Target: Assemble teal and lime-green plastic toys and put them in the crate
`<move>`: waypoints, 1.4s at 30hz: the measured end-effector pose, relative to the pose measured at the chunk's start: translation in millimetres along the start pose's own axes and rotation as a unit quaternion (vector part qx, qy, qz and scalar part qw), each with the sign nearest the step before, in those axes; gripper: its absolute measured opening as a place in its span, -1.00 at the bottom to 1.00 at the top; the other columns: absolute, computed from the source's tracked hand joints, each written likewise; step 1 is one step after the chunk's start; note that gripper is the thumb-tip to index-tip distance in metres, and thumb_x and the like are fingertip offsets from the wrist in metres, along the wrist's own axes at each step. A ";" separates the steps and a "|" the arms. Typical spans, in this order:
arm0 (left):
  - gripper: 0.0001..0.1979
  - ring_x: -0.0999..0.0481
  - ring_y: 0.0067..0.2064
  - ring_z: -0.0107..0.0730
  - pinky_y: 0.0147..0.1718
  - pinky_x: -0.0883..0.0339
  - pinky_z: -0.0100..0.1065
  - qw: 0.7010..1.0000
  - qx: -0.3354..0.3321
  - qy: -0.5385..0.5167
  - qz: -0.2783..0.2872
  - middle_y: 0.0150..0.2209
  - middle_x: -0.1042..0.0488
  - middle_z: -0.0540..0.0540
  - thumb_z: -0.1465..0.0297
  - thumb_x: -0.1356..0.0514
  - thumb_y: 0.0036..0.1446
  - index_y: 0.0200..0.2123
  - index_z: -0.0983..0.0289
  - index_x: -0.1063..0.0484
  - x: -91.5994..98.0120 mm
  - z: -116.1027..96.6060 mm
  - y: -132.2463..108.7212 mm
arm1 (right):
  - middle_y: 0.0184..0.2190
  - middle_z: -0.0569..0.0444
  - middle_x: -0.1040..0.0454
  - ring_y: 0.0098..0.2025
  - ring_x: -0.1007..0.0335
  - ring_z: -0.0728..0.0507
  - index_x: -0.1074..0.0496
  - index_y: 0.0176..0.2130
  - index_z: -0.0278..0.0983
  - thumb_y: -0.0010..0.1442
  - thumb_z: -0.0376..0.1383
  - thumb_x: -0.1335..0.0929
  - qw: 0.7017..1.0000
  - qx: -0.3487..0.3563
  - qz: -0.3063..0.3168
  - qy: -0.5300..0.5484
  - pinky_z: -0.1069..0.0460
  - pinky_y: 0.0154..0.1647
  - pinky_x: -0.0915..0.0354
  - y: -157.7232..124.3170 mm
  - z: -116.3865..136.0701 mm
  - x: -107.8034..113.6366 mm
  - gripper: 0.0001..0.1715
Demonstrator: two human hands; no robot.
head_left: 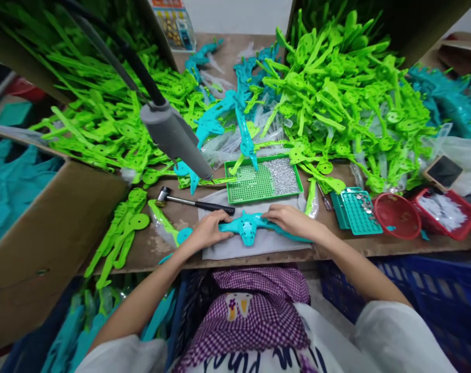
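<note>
A turquoise plastic animal-shaped part point(248, 228), its head toward me, lies across a grey cloth point(259, 252) at the table's near edge. My left hand point(212, 229) has its fingers closed on the part's left end. On the right, my right hand point(285, 219) grips the other end, and a long turquoise piece runs out beneath that wrist. Just beyond the part is a green perforated tray point(251, 189) with many small silver pieces at its right side. A hammer point(192, 202) with a black handle lies behind my left hand.
A grey electric screwdriver point(173, 137) hangs above the table. Bright green plastic parts heap at left point(115, 134) and right point(336, 98). A cardboard box point(37, 238) stands left. A teal tray point(360, 211), red bowl point(397, 215) and red basket point(466, 228) sit right.
</note>
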State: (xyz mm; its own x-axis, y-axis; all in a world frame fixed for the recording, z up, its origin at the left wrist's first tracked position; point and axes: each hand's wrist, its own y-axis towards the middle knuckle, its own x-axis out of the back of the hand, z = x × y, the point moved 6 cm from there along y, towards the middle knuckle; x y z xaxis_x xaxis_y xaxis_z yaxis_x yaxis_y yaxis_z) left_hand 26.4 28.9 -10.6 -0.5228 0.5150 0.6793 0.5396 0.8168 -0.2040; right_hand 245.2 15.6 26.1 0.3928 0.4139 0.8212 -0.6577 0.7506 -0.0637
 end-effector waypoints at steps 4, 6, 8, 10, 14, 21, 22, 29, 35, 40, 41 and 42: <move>-0.73 -0.50 -0.16 -0.18 -0.16 -0.35 -0.22 1.000 -0.007 0.001 0.000 -0.22 -0.50 0.10 0.40 -0.36 -0.10 -0.29 0.28 -0.41 -0.2 -0.4 0.0 | -0.18 0.00 -0.48 -0.19 -0.41 -0.08 -0.46 0.00 -0.22 0.33 -0.28 -0.23 0.996 0.026 0.023 0.085 0.01 -0.16 -0.34 12.2 -6.0 2.7 -0.68; -0.73 -0.50 -0.15 -0.18 -0.15 -0.34 -0.22 1.000 -0.015 0.000 0.000 -0.23 -0.50 0.09 0.41 -0.36 -0.10 -0.29 0.28 -0.41 -0.5 -0.5 -0.1 | -0.21 0.02 -0.50 -0.21 -0.43 -0.06 -0.44 -0.01 -0.25 0.31 -0.23 -0.26 0.987 -0.001 0.012 0.161 0.01 -0.18 -0.36 14.7 -16.9 6.2 -0.69; -0.73 -0.49 -0.15 -0.17 -0.15 -0.34 -0.22 1.000 -0.021 0.001 0.000 -0.23 -0.50 0.08 0.41 -0.37 -0.10 -0.29 0.28 -0.41 -1.1 0.3 -0.5 | -0.25 0.05 -0.52 -0.24 -0.43 -0.06 -0.45 -0.08 -0.26 0.29 -0.19 -0.29 0.978 -0.024 -0.008 0.206 0.02 -0.21 -0.36 12.9 -28.5 11.1 -0.73; -0.72 -0.49 -0.13 -0.16 -0.15 -0.34 -0.22 1.000 -0.023 0.002 0.000 -0.22 -0.49 0.09 0.40 -0.37 -0.09 -0.28 0.27 -0.41 -1.8 1.5 -1.2 | -0.26 0.06 -0.51 -0.24 -0.42 -0.05 -0.47 -0.16 -0.26 0.30 -0.19 -0.28 0.978 -0.011 0.000 0.207 0.02 -0.19 -0.34 9.0 -32.7 13.7 -0.75; -0.71 -0.47 -0.11 -0.16 -0.13 -0.33 -0.22 1.000 -0.026 0.012 -0.001 -0.19 -0.49 0.10 0.36 -0.37 -0.06 -0.25 0.26 -0.41 -3.1 1.8 -3.0 | -0.23 0.03 -0.45 -0.19 -0.39 -0.05 -0.46 -0.16 -0.27 0.35 -0.22 -0.21 0.981 0.041 0.064 0.176 0.01 -0.12 -0.31 4.6 -25.1 11.8 -0.71; -0.71 -0.45 -0.10 -0.15 -0.10 -0.31 -0.20 1.000 -0.015 0.026 0.002 -0.19 -0.47 0.09 0.38 -0.38 -0.05 -0.25 0.26 -0.41 -5.0 1.3 -5.0 | -0.26 -0.01 -0.42 -0.24 -0.32 -0.06 -0.45 -0.19 -0.30 0.37 -0.26 -0.17 0.969 0.113 0.193 0.101 0.02 -0.18 -0.25 16.9 -9.1 2.0 -0.69; -0.71 -0.45 -0.10 -0.15 -0.10 -0.31 -0.20 1.000 -0.016 0.026 -0.001 -0.19 -0.47 0.10 0.38 -0.38 -0.05 -0.25 0.26 -0.41 -4.9 1.2 -5.3 | -0.27 0.00 -0.41 -0.26 -0.30 -0.06 -0.44 -0.20 -0.29 0.37 -0.27 -0.17 0.967 0.117 0.204 0.095 0.02 -0.19 -0.23 17.7 -8.3 0.4 -0.70; -0.74 -0.45 -0.11 -0.15 -0.11 -0.31 -0.21 1.000 -0.018 0.025 -0.003 -0.21 -0.46 0.10 0.39 -0.37 -0.04 -0.27 0.27 -0.41 -3.6 -2.1 -6.5 | -0.22 -0.01 -0.38 -0.28 -0.26 -0.08 -0.28 -0.14 -0.26 0.32 -0.24 -0.22 0.982 0.006 0.159 0.102 0.02 -0.24 -0.19 9.9 -18.5 -1.1 -0.84; -0.73 -0.45 -0.09 -0.14 -0.11 -0.31 -0.20 0.999 -0.015 0.035 -0.004 -0.20 -0.46 0.09 0.38 -0.37 -0.04 -0.25 0.27 -0.41 -3.8 -2.1 -5.4 | -0.30 0.06 -0.38 -0.35 -0.23 -0.06 -0.26 -0.16 -0.25 0.23 -0.28 -0.29 0.972 -0.051 0.213 0.088 0.05 -0.36 -0.10 14.1 -24.6 -7.2 -0.85; -0.73 -0.46 -0.11 -0.15 -0.14 -0.32 -0.22 0.999 -0.016 0.038 -0.002 -0.21 -0.46 0.08 0.38 -0.38 -0.05 -0.27 0.26 -0.41 -4.5 -3.2 -6.7 | -0.24 0.06 -0.41 -0.26 -0.27 -0.07 -0.34 -0.21 -0.22 0.28 -0.30 -0.24 0.972 0.005 0.205 0.114 0.05 -0.27 -0.13 10.8 -20.3 -9.0 -0.89; -0.73 -0.46 -0.11 -0.15 -0.14 -0.32 -0.23 0.999 -0.017 0.039 -0.001 -0.21 -0.46 0.08 0.38 -0.38 -0.05 -0.27 0.26 -0.41 -4.6 -3.7 -6.9 | -0.23 0.05 -0.39 -0.24 -0.28 -0.07 -0.34 -0.21 -0.23 0.29 -0.29 -0.23 0.972 0.006 0.197 0.128 0.04 -0.25 -0.15 8.5 -20.3 -9.3 -0.88; -0.73 -0.46 -0.12 -0.16 -0.15 -0.32 -0.23 0.999 -0.018 0.040 0.000 -0.21 -0.46 0.08 0.38 -0.38 -0.05 -0.26 0.26 -0.41 -4.7 -4.2 -7.0 | -0.21 0.04 -0.38 -0.24 -0.28 -0.07 -0.33 -0.20 -0.23 0.28 -0.26 -0.23 0.973 -0.008 0.189 0.136 0.04 -0.24 -0.16 6.4 -21.9 -9.7 -0.88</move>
State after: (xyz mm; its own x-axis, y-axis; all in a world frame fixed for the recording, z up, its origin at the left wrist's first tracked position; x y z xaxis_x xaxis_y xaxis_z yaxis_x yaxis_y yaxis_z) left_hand 27.8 19.8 -9.4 -0.4700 0.4911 0.7335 0.5635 0.8065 -0.1789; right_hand 251.2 27.6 5.3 0.2819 0.7803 0.5583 -0.7790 0.5258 -0.3415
